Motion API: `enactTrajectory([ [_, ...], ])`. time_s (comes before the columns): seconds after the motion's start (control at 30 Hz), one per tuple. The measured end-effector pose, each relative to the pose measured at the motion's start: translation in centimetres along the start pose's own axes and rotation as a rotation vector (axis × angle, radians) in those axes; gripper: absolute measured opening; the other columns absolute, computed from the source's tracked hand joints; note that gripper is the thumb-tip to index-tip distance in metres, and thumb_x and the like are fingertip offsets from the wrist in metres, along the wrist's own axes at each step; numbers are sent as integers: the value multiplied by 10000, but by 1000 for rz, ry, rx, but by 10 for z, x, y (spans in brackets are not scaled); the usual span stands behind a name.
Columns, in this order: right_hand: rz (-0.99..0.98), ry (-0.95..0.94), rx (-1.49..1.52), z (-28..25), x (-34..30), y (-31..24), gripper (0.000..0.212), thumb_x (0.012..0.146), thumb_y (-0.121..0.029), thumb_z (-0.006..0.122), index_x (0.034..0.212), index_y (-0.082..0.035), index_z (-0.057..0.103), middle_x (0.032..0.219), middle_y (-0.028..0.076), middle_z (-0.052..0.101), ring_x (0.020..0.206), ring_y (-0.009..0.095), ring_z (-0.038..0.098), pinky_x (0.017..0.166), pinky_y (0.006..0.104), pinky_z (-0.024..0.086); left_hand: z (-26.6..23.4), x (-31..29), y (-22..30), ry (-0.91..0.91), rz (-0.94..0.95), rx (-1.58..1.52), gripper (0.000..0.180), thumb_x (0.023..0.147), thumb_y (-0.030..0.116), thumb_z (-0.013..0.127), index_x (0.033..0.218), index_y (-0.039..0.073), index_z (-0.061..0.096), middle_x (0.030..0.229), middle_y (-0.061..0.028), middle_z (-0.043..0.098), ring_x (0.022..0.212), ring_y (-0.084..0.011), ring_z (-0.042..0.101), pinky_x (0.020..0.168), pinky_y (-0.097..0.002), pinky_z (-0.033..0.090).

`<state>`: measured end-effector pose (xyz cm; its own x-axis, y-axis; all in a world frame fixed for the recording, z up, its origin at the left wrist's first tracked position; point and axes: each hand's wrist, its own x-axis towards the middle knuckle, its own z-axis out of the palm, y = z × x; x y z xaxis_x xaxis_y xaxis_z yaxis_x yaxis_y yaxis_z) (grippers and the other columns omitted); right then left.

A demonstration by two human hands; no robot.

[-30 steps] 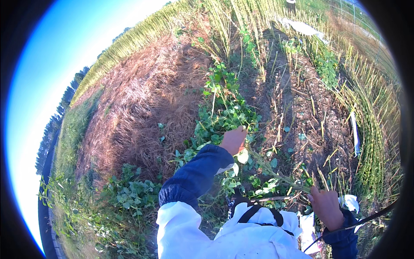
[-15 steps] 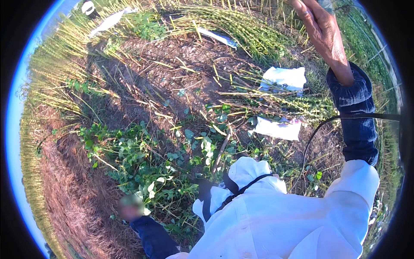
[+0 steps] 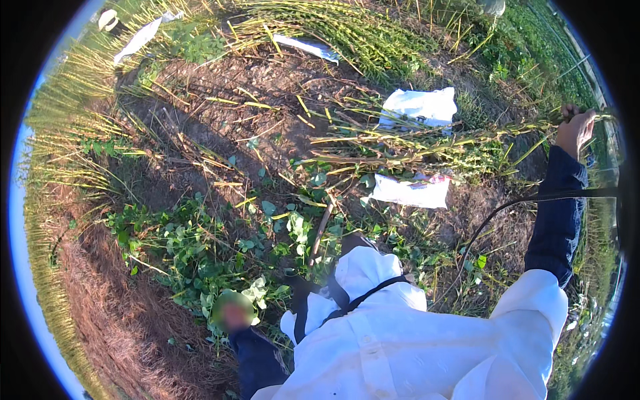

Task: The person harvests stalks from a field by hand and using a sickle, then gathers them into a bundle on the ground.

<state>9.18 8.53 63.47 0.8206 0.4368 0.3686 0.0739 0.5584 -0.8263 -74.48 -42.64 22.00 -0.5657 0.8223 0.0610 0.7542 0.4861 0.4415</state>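
Observation:
My right hand [image 3: 577, 131], at the far right with its arm stretched out, is closed around the leafy end of a long green plant stalk [image 3: 510, 129]. That stalk runs leftward over a pile of cut stalks [image 3: 360, 160] on the ground. My left hand [image 3: 235, 311] hangs low on the left, beside broad-leaved green plants [image 3: 193, 250]; its fingers are blurred, so their pose is unclear. Between the cut stalks and my body lies a white sheet [image 3: 410, 191], and a second white sheet [image 3: 420, 107] lies just beyond the stalks.
More cut stalks [image 3: 347, 30] lie in a heap at the back, next to a white strip [image 3: 307, 47]. Stubble and dry brown straw [image 3: 127, 313] cover the left side. A person in a pale hat [image 3: 107, 20] is far off. A dark cable [image 3: 533, 198] crosses near my right arm.
My right hand has come down from the top edge to the right side and now holds a stalk. My left hand has shifted slightly right and up.

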Motion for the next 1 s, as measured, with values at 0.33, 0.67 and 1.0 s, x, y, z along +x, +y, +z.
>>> enactTrajectory([
  [0.33, 383, -151, -893, -224, 98, 316, 366, 925, -268, 431, 1237, -92, 355, 1142, 103, 483, 989, 234, 481, 782, 383, 467, -91, -51, 178, -29, -486, -150, 108, 881, 125, 539, 899, 26, 501, 718, -63, 530, 671, -158, 568, 590, -323, 456],
  [0.67, 1388, -1468, -503, -136, -270, 394, 444, 865, -295, 592, 1240, -95, 461, 1163, 49, 489, 1089, 195, 490, 901, 424, 432, -205, -130, 157, 463, -1092, -826, 133, 950, 154, 448, 916, 47, 520, 773, -52, 568, 573, -137, 537, 484, -272, 470],
  [1.0, 1144, -1777, -1216, -29, -440, 310, 405, 857, -477, 595, 1117, -178, 514, 1286, 41, 494, 1230, 210, 434, 809, 452, 471, -410, -297, -135, 1461, -1149, -70, 229, 790, 92, 579, 996, 16, 514, 887, -135, 616, 681, -245, 608, 658, -353, 523],
])
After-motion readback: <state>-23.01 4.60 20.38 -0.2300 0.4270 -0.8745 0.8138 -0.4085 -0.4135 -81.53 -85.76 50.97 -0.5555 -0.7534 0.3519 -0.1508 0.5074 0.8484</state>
